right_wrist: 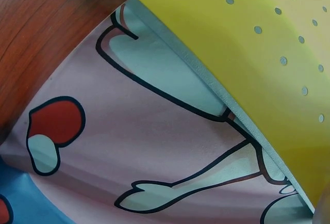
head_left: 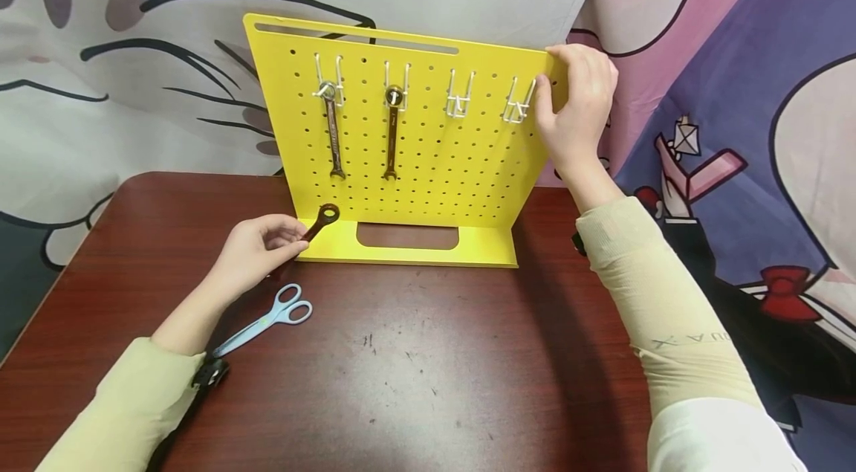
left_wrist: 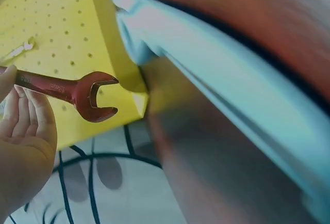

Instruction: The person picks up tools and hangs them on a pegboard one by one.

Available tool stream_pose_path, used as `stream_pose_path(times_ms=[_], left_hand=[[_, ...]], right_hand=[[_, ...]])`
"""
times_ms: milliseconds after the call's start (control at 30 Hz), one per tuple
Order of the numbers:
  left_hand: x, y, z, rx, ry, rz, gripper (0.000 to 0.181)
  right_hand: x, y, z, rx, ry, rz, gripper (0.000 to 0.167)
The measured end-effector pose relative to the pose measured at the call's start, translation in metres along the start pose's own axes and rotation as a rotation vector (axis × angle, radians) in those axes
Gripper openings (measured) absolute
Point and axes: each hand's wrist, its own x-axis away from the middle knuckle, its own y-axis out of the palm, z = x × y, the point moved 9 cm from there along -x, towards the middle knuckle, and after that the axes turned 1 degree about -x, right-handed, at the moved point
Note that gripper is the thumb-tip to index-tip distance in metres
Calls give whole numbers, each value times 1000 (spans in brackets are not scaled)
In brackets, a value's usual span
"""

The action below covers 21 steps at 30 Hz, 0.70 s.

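Observation:
My left hand (head_left: 250,253) pinches a combination wrench (head_left: 316,229) between thumb and fingers, near the lower left corner of a yellow pegboard (head_left: 428,193). The wrench's ring end points up toward the board in the head view. Its open-jaw end shows in the left wrist view, where the shaft (left_wrist: 54,86) looks reddish. At the board's upper right edge, my right hand (head_left: 580,104) grips the panel, thumb in front and fingers over the top. Two more wrenches hang on white hooks, one at the left (head_left: 333,134) and another (head_left: 392,134) beside it.
Two white hooks, one mid-right (head_left: 458,106) and one near my right hand (head_left: 516,112), hold nothing. Light blue scissors (head_left: 257,325) lie on the brown table (head_left: 428,368) beside my left wrist. A cartoon-printed cloth (head_left: 194,123) hangs behind the board.

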Motion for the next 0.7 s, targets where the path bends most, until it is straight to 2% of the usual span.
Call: stream_pose_path(times_ms=[267, 700], left_hand=[[-17, 16, 25, 21, 6, 33, 16], [-48, 49, 55, 163, 36, 39, 17]], right_hand=[[0, 1, 1, -4, 0, 3, 35], [0, 0, 1, 1, 8, -4, 35]])
